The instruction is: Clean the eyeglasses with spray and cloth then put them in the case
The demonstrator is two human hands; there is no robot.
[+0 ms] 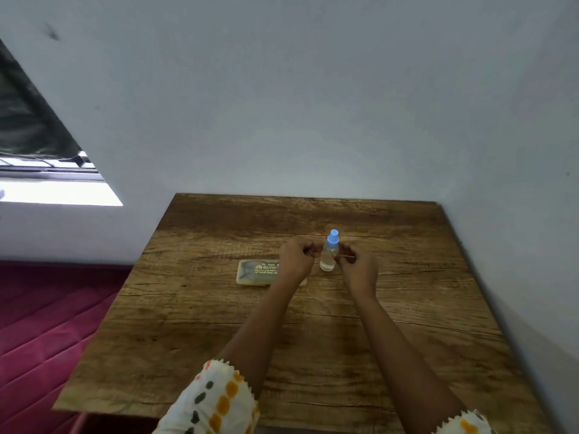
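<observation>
A wood-grain table (pixel 313 339) stands pushed into the corner of a plain grey-white wall (pixel 313 104), with a small clear spray bottle (pixel 329 258) upright near the middle of its top. Far to the left of the bottle and higher up, a bright window (pixel 47 183) is cut into the wall below a dark drape; lower on that side, a red quilted mattress (pixel 47 324) lies against the table's edge. Just left of the bottle, a pale flat case (pixel 255 272) printed with yellow lettering lies shut on the wood, its right end hidden behind the person's left hand (pixel 296 256). That hand hangs just left of the bottle, fingers curled tight and pinching one thin end of the eyeglasses (pixel 348 255). The bottle itself holds clear liquid and wears a blue cap. Just right of it, the right hand (pixel 357 267) is curled the same way, fingertips nipping a slim brown arm of the frame. The lenses are too small to make out behind the bottle. Both forearms reach forward from white sleeves (pixel 216 399) dotted orange and dark green
</observation>
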